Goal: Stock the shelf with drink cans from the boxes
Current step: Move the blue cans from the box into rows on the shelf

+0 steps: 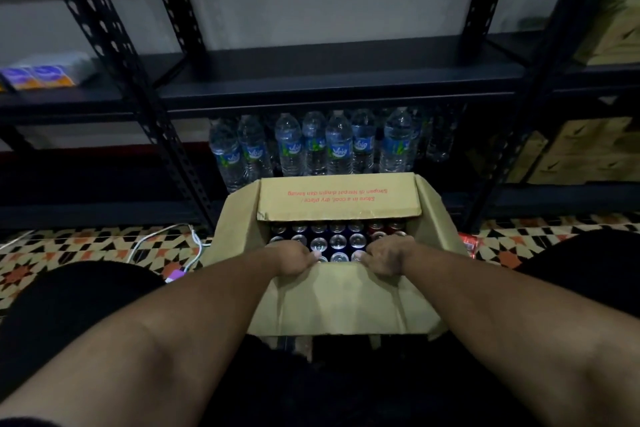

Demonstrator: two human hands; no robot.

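Observation:
An open cardboard box (339,298) stands on the floor in front of me, its flaps folded outward. Inside it stand several drink cans (337,240), dark blue ones with silver tops and a few red ones at the right. My left hand (294,258) grips the near flap's edge at the left. My right hand (382,256) grips the same edge at the right. Both sets of fingers curl over the flap into the box, above the nearest cans. The dark metal shelf (311,80) rises behind the box.
Several water bottles (311,146) stand on the low shelf level behind the box. Small purple-orange packs (38,76) lie on the shelf at the left. Cardboard boxes (571,152) fill the right bay. A white cable (166,243) runs over the patterned tile floor. A red pack (469,243) lies right of the box.

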